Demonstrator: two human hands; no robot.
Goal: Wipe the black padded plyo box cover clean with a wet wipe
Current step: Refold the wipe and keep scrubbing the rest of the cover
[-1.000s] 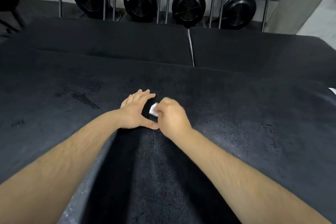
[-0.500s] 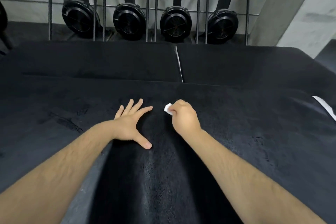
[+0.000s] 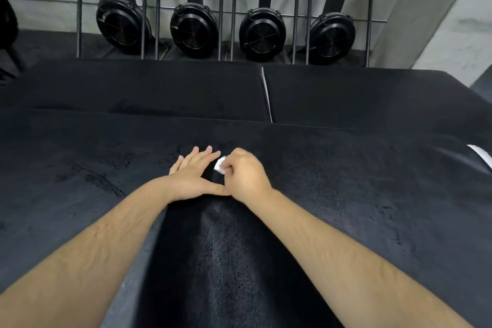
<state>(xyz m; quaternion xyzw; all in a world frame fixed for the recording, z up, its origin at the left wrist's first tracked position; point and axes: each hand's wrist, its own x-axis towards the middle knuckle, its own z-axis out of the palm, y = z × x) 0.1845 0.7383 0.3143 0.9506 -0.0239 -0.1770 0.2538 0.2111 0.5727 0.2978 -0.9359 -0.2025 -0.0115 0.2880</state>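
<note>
Change noted: the right grip has come back in beside the left grip. Half a second ago the two stood apart; now the left thumb touches the right grip. The wipe has come back with it. This reads as a short back-and-forth scrub over one spot beside the left grip, not a broad pass, so much of the cover probably remains to be wiped.

Right grip: closed, with its fingers curled round the wipe. The wipe is a small white wad, and only one corner shows on the side facing the left grip.

Left grip: flat, fingers straight and spread, pressed on the cover and holding nothing.

The wipe sits just right of the left grip's forefinger. Whether it touches the cover is hidden. The cover lies under the left grip and extends all round it. The darker strip running back from the left grip looks damp.
</note>
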